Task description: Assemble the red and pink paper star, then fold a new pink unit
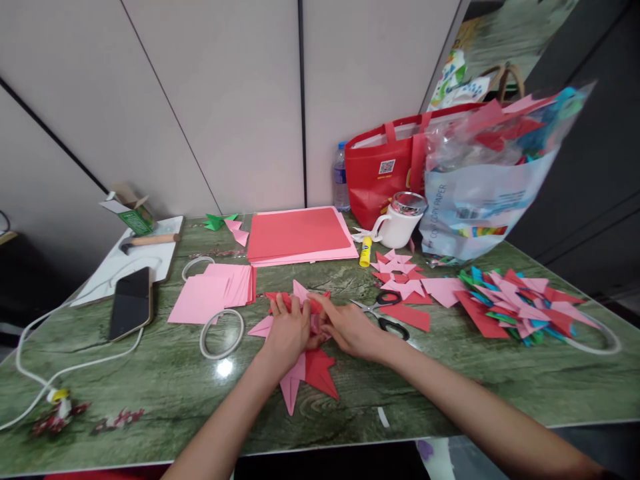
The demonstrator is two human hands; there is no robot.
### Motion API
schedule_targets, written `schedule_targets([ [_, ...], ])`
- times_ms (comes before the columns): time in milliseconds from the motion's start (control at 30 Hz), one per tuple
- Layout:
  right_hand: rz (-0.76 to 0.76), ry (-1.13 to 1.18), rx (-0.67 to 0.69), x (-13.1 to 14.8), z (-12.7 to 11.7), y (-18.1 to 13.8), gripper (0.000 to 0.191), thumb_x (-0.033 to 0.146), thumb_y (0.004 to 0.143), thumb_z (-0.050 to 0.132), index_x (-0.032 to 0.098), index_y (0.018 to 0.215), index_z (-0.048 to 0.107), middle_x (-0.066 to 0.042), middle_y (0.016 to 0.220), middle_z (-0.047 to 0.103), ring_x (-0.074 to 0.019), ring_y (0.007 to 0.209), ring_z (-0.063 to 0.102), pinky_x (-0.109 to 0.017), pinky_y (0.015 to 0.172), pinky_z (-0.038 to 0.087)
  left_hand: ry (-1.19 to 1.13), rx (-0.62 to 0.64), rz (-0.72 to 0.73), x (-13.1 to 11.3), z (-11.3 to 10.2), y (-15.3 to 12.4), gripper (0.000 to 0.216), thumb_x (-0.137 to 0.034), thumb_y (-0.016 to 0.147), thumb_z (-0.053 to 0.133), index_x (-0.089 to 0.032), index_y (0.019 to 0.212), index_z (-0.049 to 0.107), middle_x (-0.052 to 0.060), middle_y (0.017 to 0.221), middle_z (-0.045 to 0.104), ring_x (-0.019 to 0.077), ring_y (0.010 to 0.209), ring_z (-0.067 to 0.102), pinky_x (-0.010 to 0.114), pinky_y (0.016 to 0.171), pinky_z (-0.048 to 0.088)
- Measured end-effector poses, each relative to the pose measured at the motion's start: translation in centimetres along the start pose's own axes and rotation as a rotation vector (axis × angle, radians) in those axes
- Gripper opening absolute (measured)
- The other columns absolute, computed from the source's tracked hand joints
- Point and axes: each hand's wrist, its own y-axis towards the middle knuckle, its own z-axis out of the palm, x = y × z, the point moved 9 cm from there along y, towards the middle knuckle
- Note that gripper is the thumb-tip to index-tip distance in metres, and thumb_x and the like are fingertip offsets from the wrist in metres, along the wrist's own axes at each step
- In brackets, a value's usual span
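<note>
A folded paper star with pink and red points lies on the table in front of me, its centre covered by my hands. My left hand is bent over the star's middle, fingertips pressed on the paper and thumb tucked toward the right hand. From the right, my right hand grips the paper near the centre with thumb and fingers. The exact fold between the fingers is hidden. Black-handled scissors rest just right of my right hand, partly on a red paper piece.
Pink and red squares and a white ring lie left. Behind are red sheets, a glue stick and a white mug. Folded stars and a plastic bag stand right; a phone lies far left.
</note>
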Motion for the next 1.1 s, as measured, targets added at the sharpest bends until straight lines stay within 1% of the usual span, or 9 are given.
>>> schedule_targets([
  [133, 0.005, -0.001, 0.005, 0.0, 0.1, 0.1, 0.061, 0.010, 0.083, 0.044, 0.010, 0.139, 0.018, -0.007, 0.092, 0.068, -0.0203, 0.079, 0.064, -0.027, 0.063, 0.040, -0.029, 0.008, 0.000, 0.0, 0.0, 0.0, 0.080, -0.063, 0.073, 0.053, -0.005, 0.128, 0.045, 0.028, 0.125, 0.046, 0.0508, 0.117, 0.040, 0.061, 0.094, 0.025],
  [433, 0.023, -0.051, 0.027, 0.0, 0.3, 0.2, 0.066, 0.010, 0.083, 0.045, 0.010, 0.141, 0.015, -0.010, 0.093, 0.068, -0.0212, 0.078, 0.065, -0.026, 0.062, 0.040, -0.021, -0.034, 0.000, 0.1, -0.4, -0.2, 0.081, -0.061, 0.070, 0.059, -0.007, 0.128, 0.045, 0.027, 0.121, 0.048, 0.0480, 0.115, 0.042, 0.059, 0.092, 0.028],
  [567, 0.000, 0.042, -0.017, 0.0, -0.1, -0.1, 0.068, 0.010, 0.082, 0.046, 0.011, 0.141, 0.012, -0.006, 0.086, 0.068, -0.0212, 0.079, 0.064, -0.027, 0.064, 0.041, -0.029, -0.026, 0.015, 0.2, -0.9, -0.2, 0.077, -0.061, 0.070, 0.060, -0.007, 0.123, 0.049, 0.025, 0.116, 0.050, 0.0456, 0.113, 0.044, 0.057, 0.091, 0.031],
  [633, -0.018, 0.092, -0.054, 0.0, -0.2, -0.3, 0.068, 0.010, 0.083, 0.045, 0.012, 0.141, 0.011, -0.005, 0.086, 0.067, -0.0205, 0.079, 0.063, -0.027, 0.066, 0.043, -0.040, -0.007, 0.025, 0.2, -1.2, -0.1, 0.076, -0.059, 0.069, 0.062, -0.006, 0.121, 0.050, 0.025, 0.114, 0.052, 0.0445, 0.112, 0.045, 0.055, 0.091, 0.032],
  [700, -0.033, 0.127, -0.078, -0.1, -0.2, -0.5, 0.066, 0.010, 0.084, 0.044, 0.013, 0.142, 0.011, -0.006, 0.089, 0.067, -0.0198, 0.078, 0.062, -0.029, 0.068, 0.044, -0.054, 0.019, 0.026, 0.4, -1.5, -0.1, 0.071, -0.055, 0.071, 0.062, -0.005, 0.120, 0.051, 0.024, 0.112, 0.053, 0.0433, 0.111, 0.046, 0.054, 0.091, 0.034],
  [800, -0.056, 0.164, -0.105, -0.1, -0.3, -0.6, 0.063, 0.011, 0.086, 0.042, 0.015, 0.142, 0.013, -0.007, 0.091, 0.065, -0.0197, 0.079, 0.060, -0.031, 0.072, 0.045, -0.089, 0.023, 0.014, 0.7, -1.9, -0.2, 0.054, -0.044, 0.079, 0.057, -0.008, 0.118, 0.052, 0.021, 0.110, 0.054, 0.0399, 0.109, 0.048, 0.053, 0.090, 0.036],
  [933, -0.116, 0.215, -0.172, 0.1, -1.1, -1.0, 0.062, 0.010, 0.085, 0.042, 0.019, 0.141, 0.018, -0.009, 0.103, 0.060, -0.0202, 0.091, 0.057, -0.034, 0.080, 0.046, -0.117, 0.021, 0.033, 0.8, -2.0, -0.3, 0.039, -0.036, 0.084, 0.051, -0.012, 0.114, 0.053, 0.019, 0.114, 0.054, 0.0363, 0.109, 0.049, 0.052, 0.091, 0.036],
  [1000, -0.139, 0.233, -0.192, 0.2, -1.5, -1.2, 0.061, 0.010, 0.084, 0.044, 0.020, 0.141, 0.021, -0.010, 0.103, 0.059, -0.0203, 0.093, 0.056, -0.035, 0.083, 0.046, -0.119, 0.038, 0.045, 1.0, -1.9, -0.3, 0.044, -0.041, 0.083, 0.053, -0.012, 0.116, 0.052, 0.020, 0.117, 0.053, 0.0373, 0.112, 0.048, 0.053, 0.091, 0.037],
  [1100, -0.168, 0.251, -0.180, 0.4, -1.7, -1.5, 0.063, 0.007, 0.082, 0.044, 0.021, 0.140, 0.024, -0.007, 0.095, 0.059, -0.0191, 0.088, 0.055, -0.035, 0.081, 0.047, -0.131, 0.093, 0.095, 1.1, -1.7, -0.6, 0.074, -0.058, 0.068, 0.064, -0.010, 0.122, 0.046, 0.023, 0.121, 0.049, 0.0421, 0.116, 0.044, 0.055, 0.092, 0.035],
])
